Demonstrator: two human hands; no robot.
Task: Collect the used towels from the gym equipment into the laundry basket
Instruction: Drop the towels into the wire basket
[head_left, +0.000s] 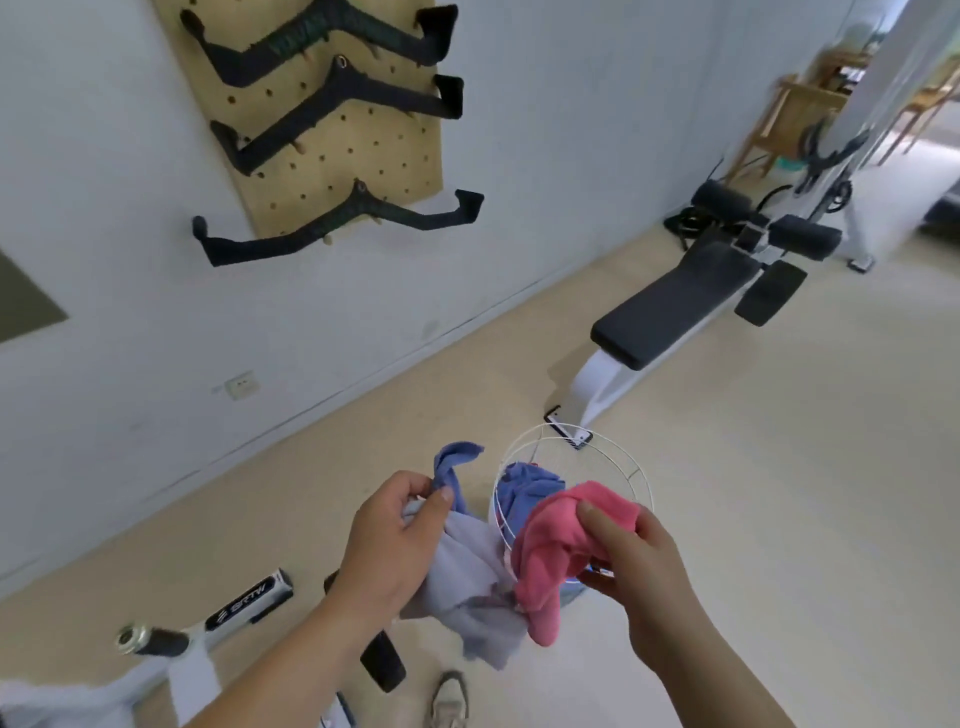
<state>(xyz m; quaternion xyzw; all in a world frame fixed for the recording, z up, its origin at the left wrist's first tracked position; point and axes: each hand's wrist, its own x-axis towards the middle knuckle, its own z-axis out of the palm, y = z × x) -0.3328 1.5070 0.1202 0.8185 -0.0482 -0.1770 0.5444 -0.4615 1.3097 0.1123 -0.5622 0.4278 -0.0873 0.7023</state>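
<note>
Left hand (387, 545) is gripping a pale lilac towel (467, 577), soft matt cloth with a bluer tip. Right hand (631, 561) is pinching a pink towel (556, 540), fuzzy matt cloth. Just beyond both, the laundry basket (631, 470) is showing thin white wire hoops, with blue cloth (530, 486) bunched inside. Far past the right hand, bench pad (675, 301) is looking like matt black vinyl on a glossy white frame. Pegboard (332, 104) is looking like bare wood.

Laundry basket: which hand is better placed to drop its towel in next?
Right hand: its pink towel hangs over the laundry basket rim, while the left hand holds the blue-grey towel beside it.
</note>
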